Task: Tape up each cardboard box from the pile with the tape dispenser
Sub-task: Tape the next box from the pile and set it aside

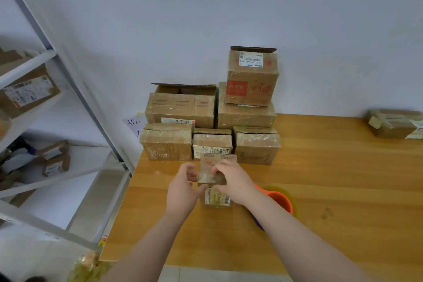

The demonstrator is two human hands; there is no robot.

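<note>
1. Two bare forearms reach in from the bottom edge over the orange-brown wooden worktop [332,167].
2. The left hand [183,190] grips the left side of a small brown cardboard box [217,165], thumb against its near face and fingers curled round the far edge.
3. The right hand [233,181] holds the same box from the right, its fingers curled over the upper face.
4. The small box stands upright near the middle of the worktop, just in front of the pile; a white barcode label shows low on its near side. I cannot tell whether it rests on the wood.
5. The orange plastic tape dispenser [278,198], with a yellowish roll and a purple part, lies on the worktop just right of the box, partly hidden by the right forearm.
6. The pile of brown cardboard boxes [183,110] stands against the white wall [229,7]: three in the bottom row, two above, one on top. Two have flaps standing open.
7. One taped brown box [393,125] sits apart at the far right.
8. A grey metal shelf rack [75,80] on the left holds more parcels.
</note>
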